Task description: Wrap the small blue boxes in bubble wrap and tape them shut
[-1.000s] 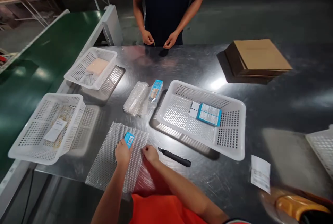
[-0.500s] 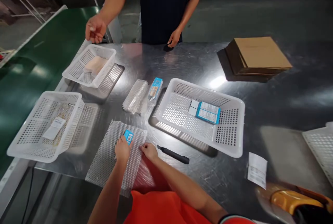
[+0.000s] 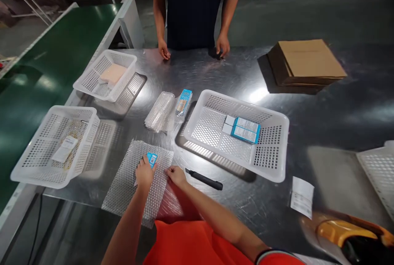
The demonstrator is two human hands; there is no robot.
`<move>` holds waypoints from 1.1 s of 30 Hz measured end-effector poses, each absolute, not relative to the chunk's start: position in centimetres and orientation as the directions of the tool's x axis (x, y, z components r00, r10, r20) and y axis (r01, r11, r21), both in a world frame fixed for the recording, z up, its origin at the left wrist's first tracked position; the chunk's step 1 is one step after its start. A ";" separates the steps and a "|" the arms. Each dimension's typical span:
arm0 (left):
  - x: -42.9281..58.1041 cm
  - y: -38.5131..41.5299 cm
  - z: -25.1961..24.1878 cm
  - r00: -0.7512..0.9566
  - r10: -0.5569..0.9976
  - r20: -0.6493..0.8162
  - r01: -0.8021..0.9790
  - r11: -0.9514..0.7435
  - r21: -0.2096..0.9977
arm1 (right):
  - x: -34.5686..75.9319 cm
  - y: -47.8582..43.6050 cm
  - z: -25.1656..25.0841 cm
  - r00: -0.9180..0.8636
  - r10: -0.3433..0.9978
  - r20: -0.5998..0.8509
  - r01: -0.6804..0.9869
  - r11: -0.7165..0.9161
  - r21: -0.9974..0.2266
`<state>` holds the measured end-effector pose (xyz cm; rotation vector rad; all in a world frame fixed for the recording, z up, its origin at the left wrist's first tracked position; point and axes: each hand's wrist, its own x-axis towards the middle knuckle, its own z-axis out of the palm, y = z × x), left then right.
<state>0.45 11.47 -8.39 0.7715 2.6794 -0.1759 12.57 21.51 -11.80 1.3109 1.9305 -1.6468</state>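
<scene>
— Fingers first: what are they doing?

— The left hand (image 3: 144, 173) has its fingers curled down over a small blue box (image 3: 152, 159), pinning it to a sheet of bubble wrap (image 3: 129, 183). The right hand (image 3: 176, 173) lies just beside it with the fingers bent onto the right edge of the sheet; whether it pinches the wrap or only presses on it, I cannot tell.

— Where is the sheet?

— Flat on the metal table (image 3: 234, 72), at the near edge, partly hanging over it. The blue box sits on its upper middle part.

— And around the hands?

— A black pen (image 3: 203, 179) lies just right of the right hand. Beyond it stands a big white basket (image 3: 273, 150) with a blue and white box (image 3: 242, 129) inside. Between that basket and the sheet's far edge lie a roll of bubble wrap (image 3: 160, 111) and a blue packet (image 3: 184, 102), touching each other.

— The left side?

— Two more white baskets: the near one (image 3: 37, 170) holds a white label, the far one (image 3: 92, 88) a pale flat pad.

— Anything else?

— A paper slip (image 3: 302, 202) to the right, flat cardboard (image 3: 308, 61) at the far right, and another person across the table with both hands (image 3: 222, 46) resting on its far edge.
</scene>
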 end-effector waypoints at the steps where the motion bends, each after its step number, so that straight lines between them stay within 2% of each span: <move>1: 0.5 11.5 -8.5 -0.792 0.495 -0.357 0.538 0.843 -0.023 | 12.6 21.5 -11.8 -0.548 0.446 -0.708 0.770 -0.062 -0.635; 15: 1.5 12.3 -9.0 -0.821 0.505 -0.266 0.536 0.843 -0.053 | 12.8 21.5 -12.1 -0.549 0.444 -0.708 0.775 -0.048 -0.630; 25: 1.6 12.1 -9.0 -0.809 0.527 -0.260 0.549 0.836 -0.013 | 12.4 21.4 -12.8 -0.560 0.376 -0.738 0.747 -0.156 -0.646; 29: 1.0 11.4 -8.6 -0.823 0.517 -0.238 0.519 0.853 0.060 | 11.9 21.2 -13.2 -0.590 0.329 -0.737 0.712 -0.219 -0.667; 33: 0.2 9.9 -8.2 -0.781 0.553 -0.290 0.499 0.832 0.243 | 11.6 20.8 -13.0 -0.628 0.305 -0.716 0.659 -0.281 -0.697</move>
